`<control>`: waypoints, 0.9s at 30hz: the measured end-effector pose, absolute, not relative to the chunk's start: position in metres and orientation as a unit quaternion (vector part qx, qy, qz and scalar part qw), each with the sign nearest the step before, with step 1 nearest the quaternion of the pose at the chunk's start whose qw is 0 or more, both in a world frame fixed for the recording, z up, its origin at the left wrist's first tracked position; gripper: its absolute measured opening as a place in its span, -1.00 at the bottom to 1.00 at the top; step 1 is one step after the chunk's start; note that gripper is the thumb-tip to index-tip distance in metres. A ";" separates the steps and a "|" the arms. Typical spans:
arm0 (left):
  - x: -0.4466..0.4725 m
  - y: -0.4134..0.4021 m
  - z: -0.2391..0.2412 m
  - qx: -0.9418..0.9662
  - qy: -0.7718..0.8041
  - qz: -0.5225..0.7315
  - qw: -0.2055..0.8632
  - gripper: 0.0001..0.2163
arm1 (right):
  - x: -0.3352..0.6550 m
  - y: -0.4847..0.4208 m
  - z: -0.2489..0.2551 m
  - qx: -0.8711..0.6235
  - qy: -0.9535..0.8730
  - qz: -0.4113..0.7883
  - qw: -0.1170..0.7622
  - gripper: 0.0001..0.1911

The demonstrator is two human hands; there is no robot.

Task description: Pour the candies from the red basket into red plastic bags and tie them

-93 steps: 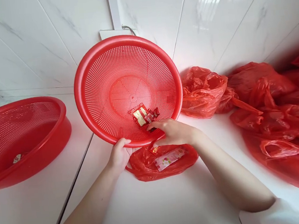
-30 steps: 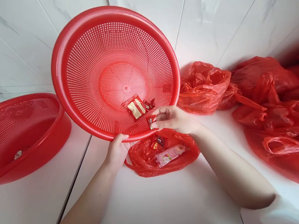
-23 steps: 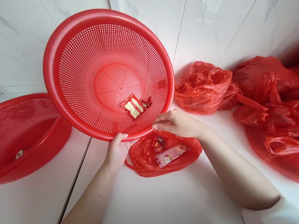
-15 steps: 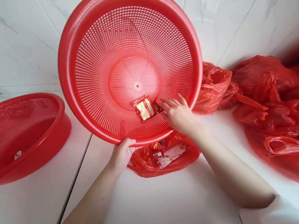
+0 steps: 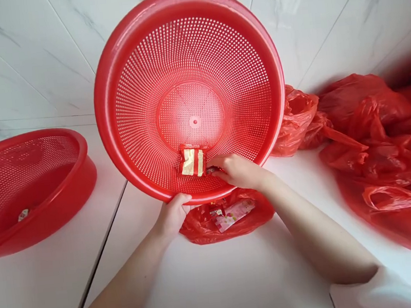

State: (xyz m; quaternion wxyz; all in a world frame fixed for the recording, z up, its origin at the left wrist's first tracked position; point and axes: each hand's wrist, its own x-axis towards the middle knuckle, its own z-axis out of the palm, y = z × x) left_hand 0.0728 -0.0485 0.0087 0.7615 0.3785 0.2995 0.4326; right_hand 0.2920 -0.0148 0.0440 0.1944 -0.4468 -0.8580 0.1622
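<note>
A red plastic mesh basket (image 5: 105, 115) is tilted so that its opening faces me. The closed fingers of my left hand (image 5: 171, 217) grip its lower rim, thumb on the inside edge. Inside the basket, my right hand (image 5: 239, 171) reaches over the lower right wall, its fingers closed on a small dark-wrapped packet (image 5: 211, 170). Just left of those fingertips lies a red and cream snack packet (image 5: 193, 161). Under the basket's rim, an open red plastic bag (image 5: 214, 234) holds a pink flowered packet (image 5: 236, 214) and a small dark red packet (image 5: 217, 211).
On the left stands another red mesh basket (image 5: 83, 179) with a small whitish item (image 5: 23, 215) inside. Several red plastic bags (image 5: 374, 156) lie along the right side. Behind is a white marbled tile wall (image 5: 26, 60). A dark seam (image 5: 101, 243) crosses the white table (image 5: 219, 285).
The basket has moved slightly right and down with my left hand. My right hand has shifted a little lower and left, its fingers now closer together. The red and cream packet sits lower.
</note>
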 end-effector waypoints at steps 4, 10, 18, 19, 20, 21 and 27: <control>0.073 -0.046 0.010 0.373 0.297 0.450 0.756 -0.57 | 0.292 -0.013 0.043 -0.447 -0.812 0.218 0.307 -0.70; 0.073 -0.045 0.012 0.362 0.293 0.455 0.759 -0.54 | 0.296 -0.010 0.045 -0.410 -0.574 0.567 0.425 -0.69; 0.073 -0.041 0.015 0.358 0.281 0.468 0.758 -0.50 | 0.305 -0.015 0.057 -0.368 -0.560 0.623 0.404 -0.65; 0.073 -0.041 0.016 0.357 0.283 0.467 0.757 -0.50 | 0.306 -0.016 0.059 -0.370 -0.577 0.615 0.391 -0.64; 0.072 -0.040 0.016 0.356 0.286 0.466 0.758 -0.51 | 0.307 -0.018 0.062 -0.371 -0.593 0.606 0.377 -0.63; 0.072 -0.040 0.016 0.355 0.289 0.464 0.758 -0.51 | 0.308 -0.019 0.065 -0.372 -0.609 0.599 0.363 -0.63; 0.070 -0.039 0.019 0.355 0.300 0.461 0.756 -0.52 | 0.316 -0.032 0.084 -0.349 -0.735 0.534 0.228 -0.70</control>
